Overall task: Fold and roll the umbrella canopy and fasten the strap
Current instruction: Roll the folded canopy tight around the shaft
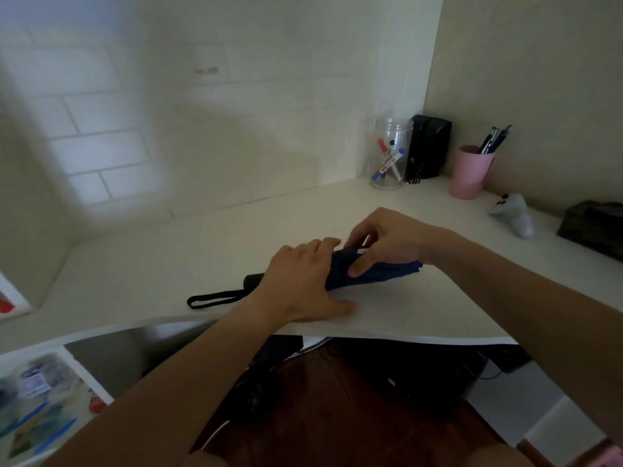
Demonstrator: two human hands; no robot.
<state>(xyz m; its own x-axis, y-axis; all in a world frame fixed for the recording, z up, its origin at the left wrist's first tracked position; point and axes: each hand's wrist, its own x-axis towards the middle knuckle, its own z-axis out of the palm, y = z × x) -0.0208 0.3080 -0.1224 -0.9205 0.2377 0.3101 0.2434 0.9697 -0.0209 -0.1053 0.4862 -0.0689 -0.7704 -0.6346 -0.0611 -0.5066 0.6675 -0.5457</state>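
Observation:
A dark blue folded umbrella (381, 272) lies across the white desk (168, 264), rolled into a narrow bundle. Its black handle (253, 281) points left, and a black wrist loop (212, 299) trails from it on the desk. My left hand (300, 281) lies over the canopy near the handle and presses it down. My right hand (384, 237) grips the middle of the canopy, thumb underneath and fingers curled over the top beside a small pale strap piece (361, 252). The strap's state is hidden by my fingers.
At the back right corner stand a clear jar of markers (389, 156), a black speaker (429, 146) and a pink cup of pens (470, 171). A grey game controller (514, 214) and a dark box (596, 227) lie further right. The desk edge runs just below my hands.

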